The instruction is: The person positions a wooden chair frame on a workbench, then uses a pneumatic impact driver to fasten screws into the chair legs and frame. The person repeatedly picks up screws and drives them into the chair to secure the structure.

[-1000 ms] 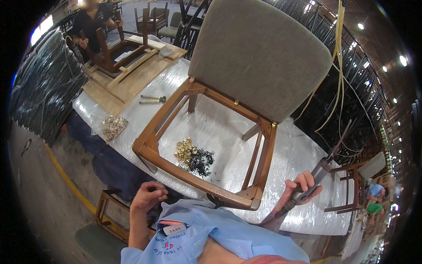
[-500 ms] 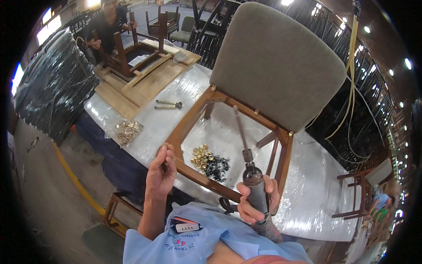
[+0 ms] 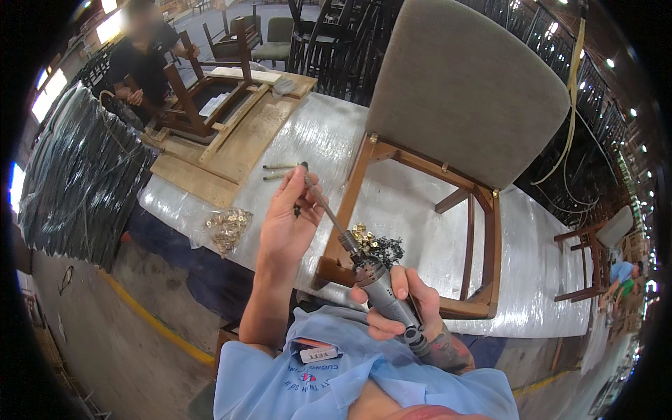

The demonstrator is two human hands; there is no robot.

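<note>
Your right hand [image 3: 418, 302] wraps the power driver [image 3: 386, 297] | your left hand [image 3: 285, 218], fingers curled nearly closed by the bit's [image 3: 327, 205] tip, holds a small dark piece [image 3: 297, 210] | chair [image 3: 469, 84] sits on table [image 3: 535, 269], ahead | step: likely loading bit | next: probably needs you lining piece up, steadily

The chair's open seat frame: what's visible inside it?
Brass-coloured pieces and black pieces, heaped on the film-covered tabletop. The power tool covers the heap's lower left edge; what lies behind it cannot be seen.
</note>
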